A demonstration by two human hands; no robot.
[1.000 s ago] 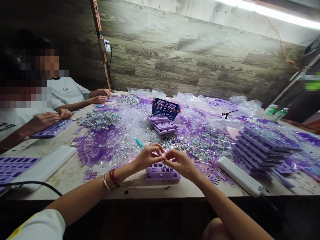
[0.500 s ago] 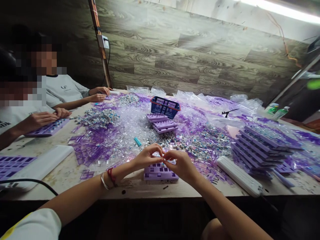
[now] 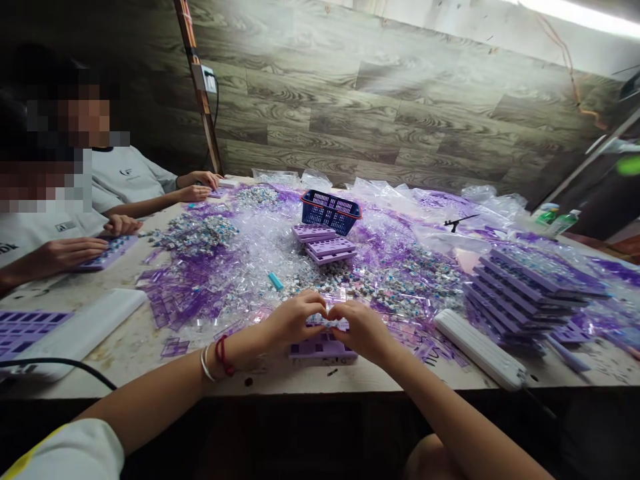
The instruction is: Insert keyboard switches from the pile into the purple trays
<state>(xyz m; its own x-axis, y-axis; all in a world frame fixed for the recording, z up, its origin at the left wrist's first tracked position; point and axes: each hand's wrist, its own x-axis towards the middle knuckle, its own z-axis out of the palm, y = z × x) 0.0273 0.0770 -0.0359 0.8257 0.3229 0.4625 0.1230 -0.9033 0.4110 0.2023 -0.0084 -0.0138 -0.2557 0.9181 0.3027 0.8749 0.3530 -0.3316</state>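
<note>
My left hand [image 3: 295, 320] and my right hand [image 3: 363, 327] meet fingertip to fingertip over a purple slotted tray [image 3: 325, 349] near the table's front edge. Both are closed in a pinch. Small pale clear pieces show between and under the fingers, but what each hand grips is too small to make out. Just beyond the hands lie loose small white and blue parts [image 3: 420, 277] and clear and purple plastic pieces [image 3: 190, 277]. A teal piece [image 3: 275, 281] rests among them.
A dark blue basket [image 3: 330, 212] stands behind small purple trays [image 3: 330, 249]. Right: a tall stack of purple trays [image 3: 520, 293] and a white power strip [image 3: 480, 350]. Left: a long white case [image 3: 95, 333] and two people at work, one with a hand [image 3: 75, 253] on a tray.
Both my hands have lowered slightly onto the purple tray, their fingertips still together. At the left, the nearer person's hands have moved apart over their tray.
</note>
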